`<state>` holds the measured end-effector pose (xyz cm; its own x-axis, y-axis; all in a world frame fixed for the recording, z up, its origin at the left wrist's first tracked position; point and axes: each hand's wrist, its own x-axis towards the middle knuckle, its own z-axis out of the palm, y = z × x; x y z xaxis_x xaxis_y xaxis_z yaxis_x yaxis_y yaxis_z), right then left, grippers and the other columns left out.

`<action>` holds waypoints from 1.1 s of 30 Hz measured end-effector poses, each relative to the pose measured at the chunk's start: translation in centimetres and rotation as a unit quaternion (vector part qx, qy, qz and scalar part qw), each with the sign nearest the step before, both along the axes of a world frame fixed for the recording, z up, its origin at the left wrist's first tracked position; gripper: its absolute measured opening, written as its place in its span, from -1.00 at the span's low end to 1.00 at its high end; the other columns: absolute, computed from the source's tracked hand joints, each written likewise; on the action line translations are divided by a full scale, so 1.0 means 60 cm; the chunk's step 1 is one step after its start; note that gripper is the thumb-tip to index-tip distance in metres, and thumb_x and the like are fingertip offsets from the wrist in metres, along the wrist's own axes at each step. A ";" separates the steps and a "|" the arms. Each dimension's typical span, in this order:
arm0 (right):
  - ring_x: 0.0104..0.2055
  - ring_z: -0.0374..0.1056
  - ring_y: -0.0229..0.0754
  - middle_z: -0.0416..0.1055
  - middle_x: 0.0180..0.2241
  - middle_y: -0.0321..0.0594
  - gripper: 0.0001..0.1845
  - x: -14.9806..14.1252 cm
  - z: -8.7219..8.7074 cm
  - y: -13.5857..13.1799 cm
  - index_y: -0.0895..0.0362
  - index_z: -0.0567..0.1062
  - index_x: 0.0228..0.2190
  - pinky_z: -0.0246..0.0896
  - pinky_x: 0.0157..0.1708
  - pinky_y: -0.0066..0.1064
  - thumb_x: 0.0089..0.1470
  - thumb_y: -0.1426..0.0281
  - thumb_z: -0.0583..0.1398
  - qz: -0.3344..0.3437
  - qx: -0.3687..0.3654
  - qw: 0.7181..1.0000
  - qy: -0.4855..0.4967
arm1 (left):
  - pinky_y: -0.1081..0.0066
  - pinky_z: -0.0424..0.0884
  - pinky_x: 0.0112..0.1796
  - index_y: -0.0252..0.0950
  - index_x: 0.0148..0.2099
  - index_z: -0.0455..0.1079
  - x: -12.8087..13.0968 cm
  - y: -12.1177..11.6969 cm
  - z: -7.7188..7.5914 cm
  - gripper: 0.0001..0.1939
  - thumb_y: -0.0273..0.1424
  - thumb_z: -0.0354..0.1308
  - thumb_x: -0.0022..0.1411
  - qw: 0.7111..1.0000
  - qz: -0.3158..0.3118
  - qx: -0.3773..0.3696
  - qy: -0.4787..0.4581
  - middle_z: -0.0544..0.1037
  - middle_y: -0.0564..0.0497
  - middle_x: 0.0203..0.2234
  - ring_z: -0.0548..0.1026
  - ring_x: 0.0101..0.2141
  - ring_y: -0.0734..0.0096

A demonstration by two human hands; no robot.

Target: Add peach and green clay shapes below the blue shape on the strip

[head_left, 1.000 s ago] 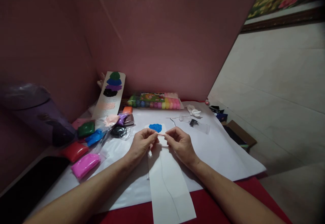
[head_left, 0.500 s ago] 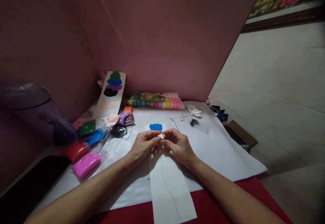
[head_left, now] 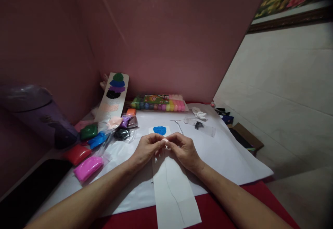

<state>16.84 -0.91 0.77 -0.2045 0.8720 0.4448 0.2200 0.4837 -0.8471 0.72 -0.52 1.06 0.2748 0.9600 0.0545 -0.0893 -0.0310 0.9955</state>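
Between the fingertips of my left hand (head_left: 148,148) and my right hand (head_left: 184,149) is a small piece of pale clay (head_left: 165,140). Both hands are closed in a pinch and meet over a long white card strip (head_left: 173,187). A thin pencil-like line curves down the strip. At its far end, just beyond my fingertips, lies a flattened patch of blue clay (head_left: 159,130). Part of the strip is hidden under my hands.
Bags of coloured clay, such as pink (head_left: 88,168) and red (head_left: 77,153), lie left. A card with coloured patches (head_left: 102,113) leans behind them. A multicoloured clay pack (head_left: 159,103) stands by the wall; a metal tool (head_left: 179,127) and a plastic bag (head_left: 208,129) lie right.
My hands were stretching a thin pale strand of clay between them. They have come together, and the clay is now a small bunched piece at my fingertips.
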 end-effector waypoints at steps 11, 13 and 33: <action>-0.61 0.23 -0.34 0.32 -0.55 -0.36 -0.84 0.001 -0.013 0.011 0.14 0.39 -0.45 0.18 -0.68 -0.53 0.04 0.30 0.21 -0.061 -0.080 0.991 0.089 | 0.58 0.14 -0.64 -0.37 -0.41 0.36 0.002 0.009 -0.009 -0.73 -0.26 0.28 0.01 0.995 0.078 -0.028 -0.056 0.43 0.08 -0.61 0.26 -0.69 0.65; -0.64 0.22 -0.35 0.31 -0.56 -0.37 -0.81 0.002 -0.015 0.015 0.14 0.39 -0.43 0.15 -0.73 -0.54 0.02 0.27 0.22 -0.060 -0.105 0.986 0.114 | 0.58 0.15 -0.64 -0.38 -0.38 0.39 0.001 0.009 -0.008 -0.73 -0.26 0.29 0.01 0.994 0.081 -0.035 -0.064 0.43 0.08 -0.60 0.27 -0.69 0.65; -0.37 0.39 -0.21 0.48 -0.39 -0.22 -0.87 0.001 -0.007 0.001 0.13 0.46 -0.30 0.31 -0.37 -0.39 0.03 0.40 0.21 0.023 -0.039 0.998 0.032 | 0.53 0.21 -0.59 -0.38 -0.34 0.40 0.002 -0.001 0.004 -0.71 -0.22 0.24 0.07 1.000 -0.001 -0.013 0.007 0.41 0.07 -0.61 0.30 -0.64 0.59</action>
<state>16.91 -0.86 0.37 -0.2189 0.8943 0.3904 0.1422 0.4250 -0.8940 0.83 -0.55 1.31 0.2765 0.9606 0.0260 -0.0754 -0.0053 0.9971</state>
